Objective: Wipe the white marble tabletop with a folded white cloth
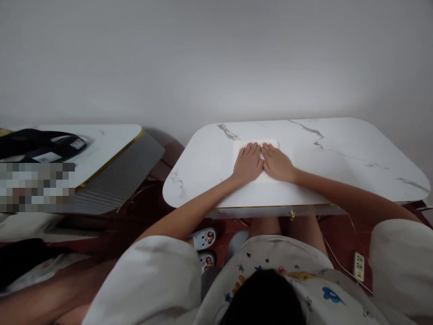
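My left hand lies flat, palm down, on a thin white sheet; it could be tissue or cloth, I cannot tell which. Beside it, my right hand also presses flat on the sheet, with fingers stretched forward. The thumbs nearly meet in the middle. Under the sheet is a white table with grey marble veins and rounded corners. Both palms hide much of the sheet, and its edges blend into the tabletop.
At left stands a second white table with a gold edge, holding a black object with labels. Another person's arm is at lower left. Below are a power strip with a cable and white clogs. A drawer knob sticks out in front.
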The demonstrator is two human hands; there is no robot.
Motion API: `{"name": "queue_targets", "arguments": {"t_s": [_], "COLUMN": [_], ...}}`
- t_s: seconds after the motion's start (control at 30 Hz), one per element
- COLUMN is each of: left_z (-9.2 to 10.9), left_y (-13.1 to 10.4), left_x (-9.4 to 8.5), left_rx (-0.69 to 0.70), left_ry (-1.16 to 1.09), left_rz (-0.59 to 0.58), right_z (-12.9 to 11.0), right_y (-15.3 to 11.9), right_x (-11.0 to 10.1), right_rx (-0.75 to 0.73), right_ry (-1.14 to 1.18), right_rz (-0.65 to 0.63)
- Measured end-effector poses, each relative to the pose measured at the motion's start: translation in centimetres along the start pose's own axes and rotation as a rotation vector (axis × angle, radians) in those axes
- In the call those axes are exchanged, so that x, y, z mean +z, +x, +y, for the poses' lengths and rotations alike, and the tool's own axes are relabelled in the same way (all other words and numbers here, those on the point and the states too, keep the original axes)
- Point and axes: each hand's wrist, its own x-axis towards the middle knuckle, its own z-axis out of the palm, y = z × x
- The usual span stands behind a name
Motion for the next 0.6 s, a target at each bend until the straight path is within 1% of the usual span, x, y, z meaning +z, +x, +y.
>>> {"name": "queue_targets", "arguments": {"t_s": [0.07,0.17,0.33,0.4,0.47,0.5,0.6], "left_z": [-1.1,-3.6,-8.8,-10.2,-10.8,-10.7,-9.3], "left_y": [2.6,6.0,10.5,12.4,14.2,15.1,17.4], "left_x": [0.5,1.4,2.6,3.1,3.6,3.8,4.4], "left_rx": [-0.008,-0.015,-0.010,-0.007,0.004,0.016,0.064], "left_ry": [0.001,0.004,0.030,0.036,0.031,0.022,-0.034], "left_rz": [0.016,0.047,0.081,0.080,0.088,0.097,0.113], "right_z": [1.7,3.4,4.5,5.1,6.2,7.0,9.4], "right_y": [2.6,6.7,13.4,15.4,16.8,17.1,16.8], "right_x": [0.7,2.0,3.8,4.2,4.4,4.4,4.3], "right_rx": [-0.021,-0.057,-0.040,-0.021,-0.007,0.001,0.025], "right_ry": [-0.023,-0.050,-0.047,-0.049,-0.056,-0.062,-0.081], "right_rz": [0.011,0.032,0.034,0.031,0.024,0.021,0.027]}}
